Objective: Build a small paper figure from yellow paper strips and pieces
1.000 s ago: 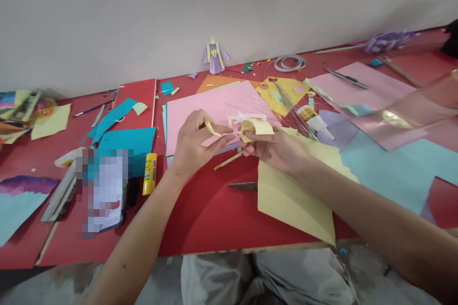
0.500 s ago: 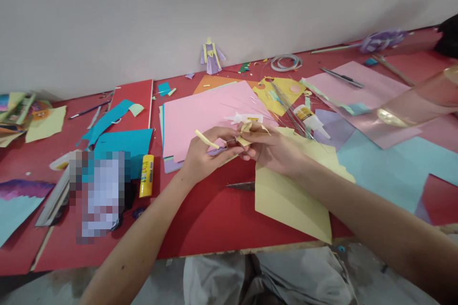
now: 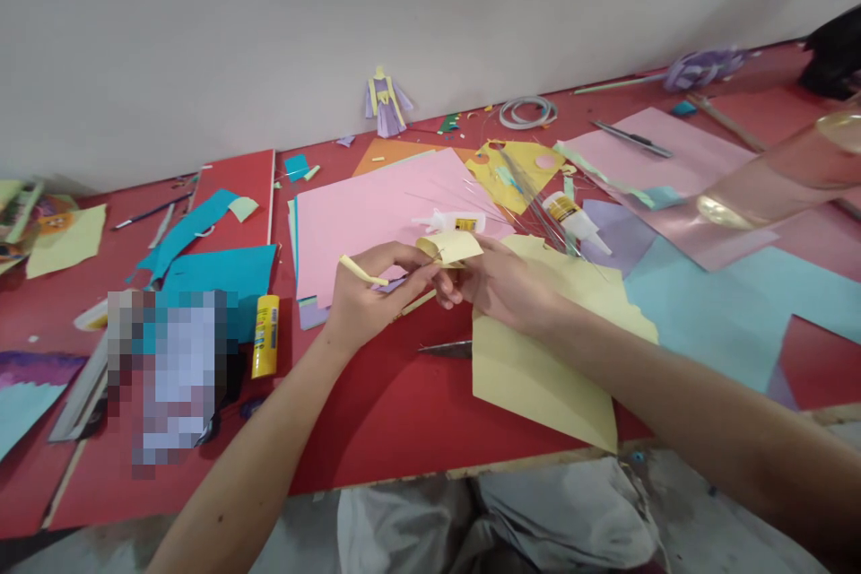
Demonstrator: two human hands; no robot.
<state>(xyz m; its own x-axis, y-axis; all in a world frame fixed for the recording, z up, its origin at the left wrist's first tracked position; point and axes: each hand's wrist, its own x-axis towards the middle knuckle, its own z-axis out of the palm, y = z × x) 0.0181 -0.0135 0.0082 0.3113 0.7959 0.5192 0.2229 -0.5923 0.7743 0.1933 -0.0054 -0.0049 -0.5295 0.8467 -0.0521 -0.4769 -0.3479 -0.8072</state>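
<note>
Above the middle of the red table, my left hand (image 3: 363,305) and my right hand (image 3: 504,289) meet. Between their fingertips is a small curled piece of pale yellow paper (image 3: 460,246), pinched by my right hand. My left fingers are closed on a small paper craft piece; a pale yellow paper strip (image 3: 361,271) sticks out past the knuckles, and a bit of purple shows between the fingers. Most of that piece is hidden. Under my right wrist lies a torn pale yellow sheet (image 3: 538,377). A dark pointed blade (image 3: 444,349) pokes out from beneath it.
Pink paper (image 3: 377,215) and a white glue bottle (image 3: 452,221) lie behind my hands, with another glue bottle (image 3: 577,221) further right. A yellow glue stick (image 3: 265,336) is at left. A paper doll figure (image 3: 387,106) leans on the wall. A transparent pinkish object (image 3: 773,170) blurs the right side.
The pale yellow paper between my fingertips has turned, showing a broader flat face now. Both hands stay close together. The whole view has shifted slightly.
</note>
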